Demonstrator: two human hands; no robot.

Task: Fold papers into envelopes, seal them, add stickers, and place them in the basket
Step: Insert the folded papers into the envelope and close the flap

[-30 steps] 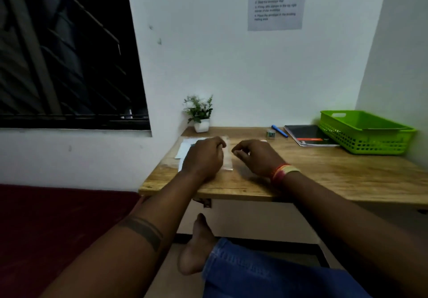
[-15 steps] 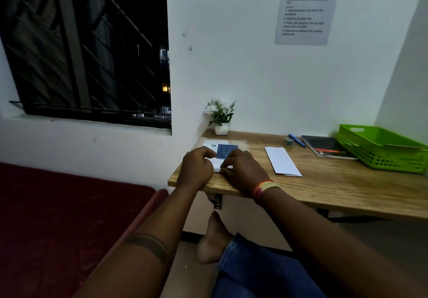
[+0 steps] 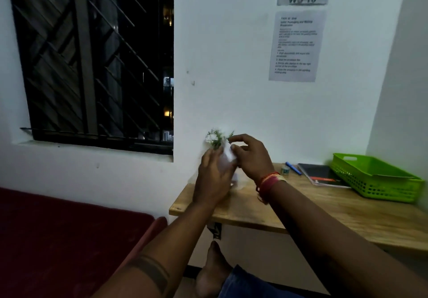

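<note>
A white paper [image 3: 228, 156] is raised above the bench [image 3: 324, 214], between both hands, blurred and mostly hidden by them. The left hand [image 3: 214, 179] is smeared by motion; whether its fingers grip the paper I cannot tell. The right hand [image 3: 251, 156] has its fingers [image 3: 238, 138] curled at the paper's upper edge, seemingly pinching it. Well right of the fingers sits the green basket [image 3: 375, 178].

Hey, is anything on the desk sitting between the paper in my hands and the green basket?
Yes. The tape roll, blue pen and dark notebook lie between the paper and the green basket; lifting over them avoids all three.
</note>
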